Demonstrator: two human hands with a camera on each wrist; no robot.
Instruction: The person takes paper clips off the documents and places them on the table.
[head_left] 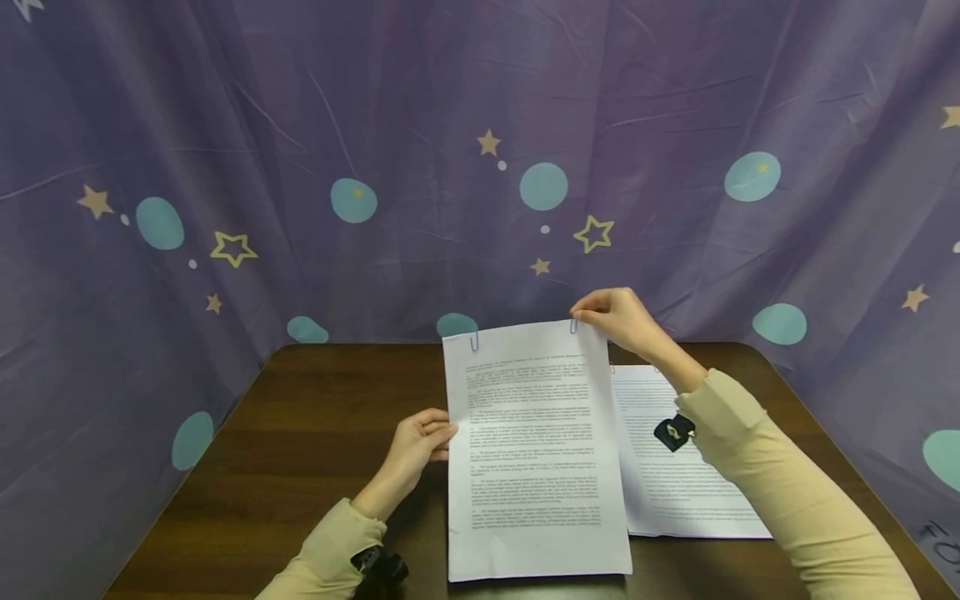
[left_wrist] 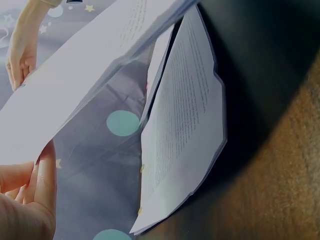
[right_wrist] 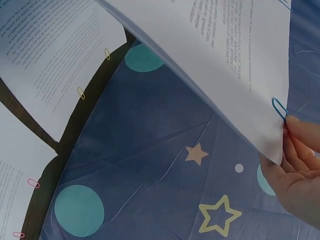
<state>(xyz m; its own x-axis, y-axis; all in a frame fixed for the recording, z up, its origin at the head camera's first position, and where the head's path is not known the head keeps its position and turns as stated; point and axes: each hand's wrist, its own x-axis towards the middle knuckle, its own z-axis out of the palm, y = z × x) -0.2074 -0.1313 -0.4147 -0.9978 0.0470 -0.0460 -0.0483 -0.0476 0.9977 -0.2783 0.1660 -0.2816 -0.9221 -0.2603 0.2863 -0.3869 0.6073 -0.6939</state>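
1. White printed paper sheaf (head_left: pixel 532 450) is held tilted above dark wooden table (head_left: pixel 300 433), text readable.
2. Its left edge is pinched by left hand (head_left: pixel 416 446).
3. Top corner, beside blue paperclip (right_wrist: pixel 280 107), is pinched by right hand (head_left: pixel 618 317).
4. More clipped printed pages (head_left: pixel 678 467) lie flat beneath.

A dark brown wooden bench (head_left: pixel 300 433) fills the lower part of the head view. On it, right of centre, lies a flat stack of printed sheets (head_left: pixel 678 475), fastened at its top edge with pink paper clips (right_wrist: pixel 33 183). Another printed sheaf (right_wrist: pixel 55 55) carries yellow paper clips (right_wrist: pixel 80 92). Behind and around hangs a purple curtain (head_left: pixel 375 125) patterned with teal dots (head_left: pixel 543 186) and yellow stars (head_left: pixel 594 233).
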